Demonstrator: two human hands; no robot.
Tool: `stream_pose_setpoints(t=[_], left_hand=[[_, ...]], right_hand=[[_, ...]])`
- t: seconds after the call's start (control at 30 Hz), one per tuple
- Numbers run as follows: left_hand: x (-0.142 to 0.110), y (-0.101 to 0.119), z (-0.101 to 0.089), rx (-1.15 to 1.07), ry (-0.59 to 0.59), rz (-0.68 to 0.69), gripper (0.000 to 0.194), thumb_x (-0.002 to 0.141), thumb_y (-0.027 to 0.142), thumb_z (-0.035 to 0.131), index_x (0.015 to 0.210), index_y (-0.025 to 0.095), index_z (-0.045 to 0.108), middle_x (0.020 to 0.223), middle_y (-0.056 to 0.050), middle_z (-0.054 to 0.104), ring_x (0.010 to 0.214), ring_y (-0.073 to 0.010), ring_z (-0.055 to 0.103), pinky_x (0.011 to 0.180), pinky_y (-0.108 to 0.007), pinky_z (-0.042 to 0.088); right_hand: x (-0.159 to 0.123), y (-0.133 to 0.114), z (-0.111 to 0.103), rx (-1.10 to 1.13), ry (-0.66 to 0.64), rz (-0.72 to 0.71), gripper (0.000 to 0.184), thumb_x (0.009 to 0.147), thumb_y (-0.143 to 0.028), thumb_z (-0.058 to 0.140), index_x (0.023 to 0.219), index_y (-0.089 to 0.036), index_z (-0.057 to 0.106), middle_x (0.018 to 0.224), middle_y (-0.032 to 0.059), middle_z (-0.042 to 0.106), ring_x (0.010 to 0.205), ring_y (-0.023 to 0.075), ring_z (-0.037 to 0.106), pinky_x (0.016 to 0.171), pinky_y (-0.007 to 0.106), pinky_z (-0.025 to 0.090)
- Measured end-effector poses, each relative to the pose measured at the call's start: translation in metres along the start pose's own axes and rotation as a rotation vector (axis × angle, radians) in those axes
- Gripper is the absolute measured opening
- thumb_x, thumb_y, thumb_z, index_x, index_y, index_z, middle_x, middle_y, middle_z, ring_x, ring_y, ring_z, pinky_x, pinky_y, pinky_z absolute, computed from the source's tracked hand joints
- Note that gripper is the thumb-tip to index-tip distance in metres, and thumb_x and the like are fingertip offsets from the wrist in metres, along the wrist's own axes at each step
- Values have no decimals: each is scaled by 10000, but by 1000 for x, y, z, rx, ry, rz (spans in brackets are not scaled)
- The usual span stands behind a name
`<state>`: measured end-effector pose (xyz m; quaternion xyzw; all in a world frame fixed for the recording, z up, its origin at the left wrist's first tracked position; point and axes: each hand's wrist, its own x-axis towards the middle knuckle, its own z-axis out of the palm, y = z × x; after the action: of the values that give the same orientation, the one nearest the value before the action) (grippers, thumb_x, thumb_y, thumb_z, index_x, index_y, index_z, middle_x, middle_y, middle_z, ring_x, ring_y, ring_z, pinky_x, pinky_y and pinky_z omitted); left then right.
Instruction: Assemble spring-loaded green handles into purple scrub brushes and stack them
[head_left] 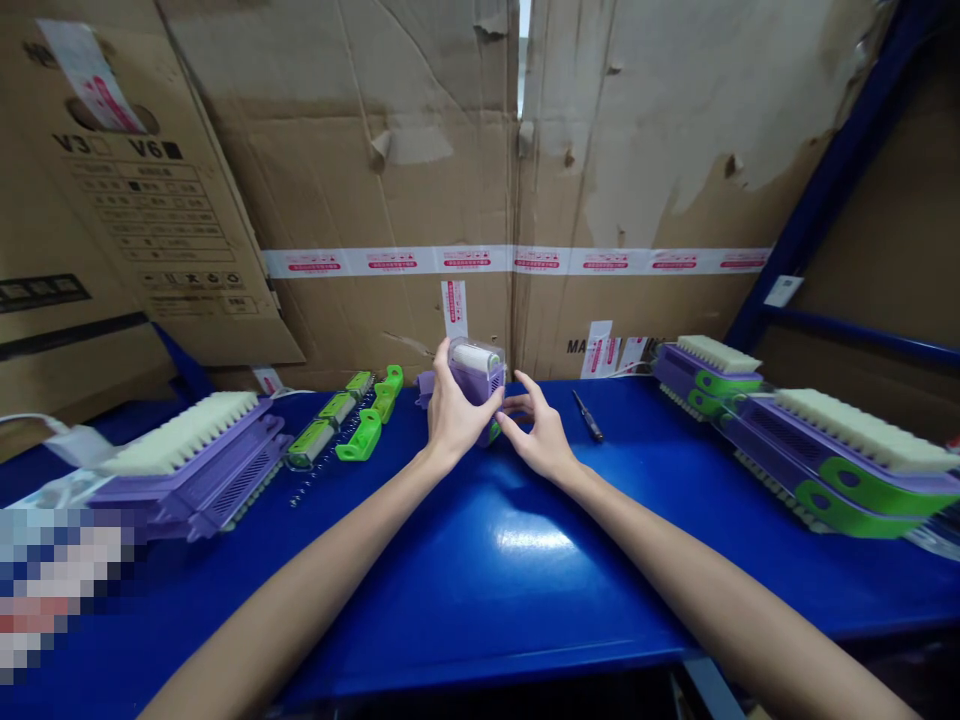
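My left hand (459, 418) is closed around a purple plastic housing (478, 378) with a white part under what looks like a clear cover. The housing is held tilted just above the blue table (525, 600). My right hand (541, 432) is at its lower right side, fingers bent and apart, the thumb close to a bit of green at the bottom; whether it touches cannot be made out. To the left lie bright green brackets (361, 436) and green-framed strips (311, 442) beside thin springs (346, 440). A dark screwdriver (589, 416) lies to the right.
Purple housings with cream bristle blocks are stacked at the left (180, 435) and right (862, 425), the right ones with green ends. Cardboard (390, 200) walls the back. A blue metal post (817, 170) slants at the right. A white plug (79, 440) lies far left.
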<state>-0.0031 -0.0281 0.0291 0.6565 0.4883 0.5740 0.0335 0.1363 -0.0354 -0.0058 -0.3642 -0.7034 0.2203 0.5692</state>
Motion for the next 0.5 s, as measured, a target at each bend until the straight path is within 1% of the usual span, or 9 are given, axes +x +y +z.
stream_pose_setpoints(t=[0.07, 0.13, 0.23, 0.33, 0.4, 0.5], left_hand=[[7, -1, -5, 18, 17, 21, 921, 668, 375, 743, 1408, 286, 204, 1395, -110, 442, 1239, -294, 483, 1000, -442, 445], [18, -1, -12, 28, 64, 59, 870, 681, 383, 733, 1398, 292, 247, 1385, -93, 455, 1234, -290, 486, 1016, -448, 433], [41, 2, -26, 48, 146, 127, 872, 702, 381, 718, 1421, 293, 231, 1417, -85, 417, 1272, -292, 442, 1059, -456, 387], [70, 3, -50, 151, 175, 150, 889, 705, 392, 711, 1441, 275, 227, 1411, -81, 415, 1290, -308, 410, 1088, -467, 344], [91, 0, -69, 256, 171, 117, 908, 696, 412, 711, 1450, 249, 233, 1380, -91, 436, 1280, -326, 410, 1092, -476, 332], [117, -11, -98, 431, 125, 51, 913, 686, 437, 708, 1453, 225, 258, 1333, -106, 467, 1245, -336, 433, 1078, -472, 348]], right_hand=[[-1, 0, 0, -12, -18, -1, 662, 794, -301, 594, 1392, -186, 335, 933, 81, 672, 814, 190, 660, 709, 340, 557], [-1, 1, 0, -19, -29, 0, 651, 799, -300, 587, 1388, -185, 335, 931, 79, 673, 783, 182, 660, 689, 334, 554], [0, 3, -1, -32, -25, 7, 634, 807, -300, 575, 1384, -185, 337, 933, 78, 674, 768, 177, 657, 677, 329, 550], [0, 4, -2, -47, -21, 10, 628, 812, -300, 568, 1386, -188, 339, 927, 77, 675, 774, 180, 656, 677, 330, 548], [0, 4, -3, -53, -23, 9, 629, 815, -302, 563, 1390, -190, 336, 926, 77, 675, 775, 182, 655, 681, 334, 547], [1, 4, -3, -58, -27, 4, 628, 818, -304, 558, 1394, -192, 333, 928, 78, 675, 768, 181, 654, 684, 338, 547]])
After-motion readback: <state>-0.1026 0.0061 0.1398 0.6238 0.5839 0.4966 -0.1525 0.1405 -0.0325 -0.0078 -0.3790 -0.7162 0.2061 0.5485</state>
